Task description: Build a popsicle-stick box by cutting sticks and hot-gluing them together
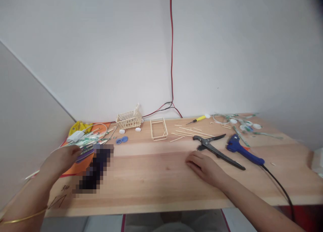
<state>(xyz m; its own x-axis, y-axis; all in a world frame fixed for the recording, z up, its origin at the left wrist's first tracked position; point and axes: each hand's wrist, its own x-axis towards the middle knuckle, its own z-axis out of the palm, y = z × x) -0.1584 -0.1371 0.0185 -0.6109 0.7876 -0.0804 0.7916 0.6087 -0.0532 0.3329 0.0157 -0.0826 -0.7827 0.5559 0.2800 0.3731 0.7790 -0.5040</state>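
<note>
My left hand (62, 159) reaches to the left side of the wooden table (156, 178). Its fingers curl at a pile of thin green and pale sticks (89, 141) lying on an orange sheet (80, 166); whether they grip any is unclear. My right hand (205, 168) rests on the table near the middle, knuckles up and fingers curled under, holding nothing that shows. Black cutting pliers (218, 151) lie just to its right. A blue glue gun (243, 151) lies beyond the pliers.
A small stick-built cart (129, 120) and an open stick frame (158, 129) stand near the wall. Loose sticks (188, 131), a yellow screwdriver (198, 119), white and blue caps and scraps lie about. A red and black wire (172, 57) runs down the wall.
</note>
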